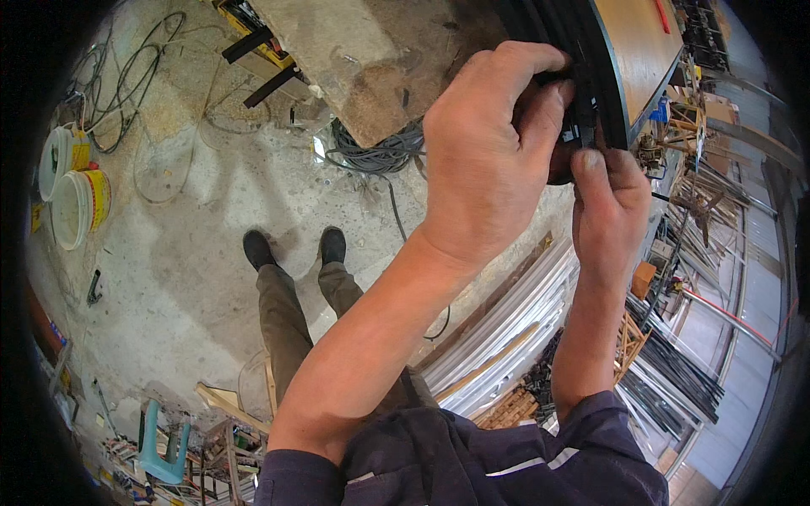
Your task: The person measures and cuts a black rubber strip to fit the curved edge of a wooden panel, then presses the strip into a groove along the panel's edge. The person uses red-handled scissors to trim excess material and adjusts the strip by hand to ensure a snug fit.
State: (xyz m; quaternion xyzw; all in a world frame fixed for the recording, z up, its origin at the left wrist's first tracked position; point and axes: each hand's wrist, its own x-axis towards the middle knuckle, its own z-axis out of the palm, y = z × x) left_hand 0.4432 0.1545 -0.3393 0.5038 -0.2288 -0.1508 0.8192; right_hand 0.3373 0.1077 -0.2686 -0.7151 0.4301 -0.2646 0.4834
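Observation:
At the upper right, a black frame profile [609,72] with several grooves runs along the edge of a wood-coloured panel [634,38]. My left hand [494,148] is bent around the near side of this profile, index finger and thumb curled against it. Just below, my right hand [612,198] pinches the profile's lower end between thumb and fingers. Small bright metal bits show in the dark gap between the hands. My fingers cover most of the contact there, so any small part in them is hidden.
A worn board [371,51] lies left of the frame, with coiled grey cable [375,156] under its corner. White buckets [76,211] stand far left. Long white profiles [515,325] lie below my arms, dark bars [675,367] to the right. A teal plastic piece [162,447] is lower left.

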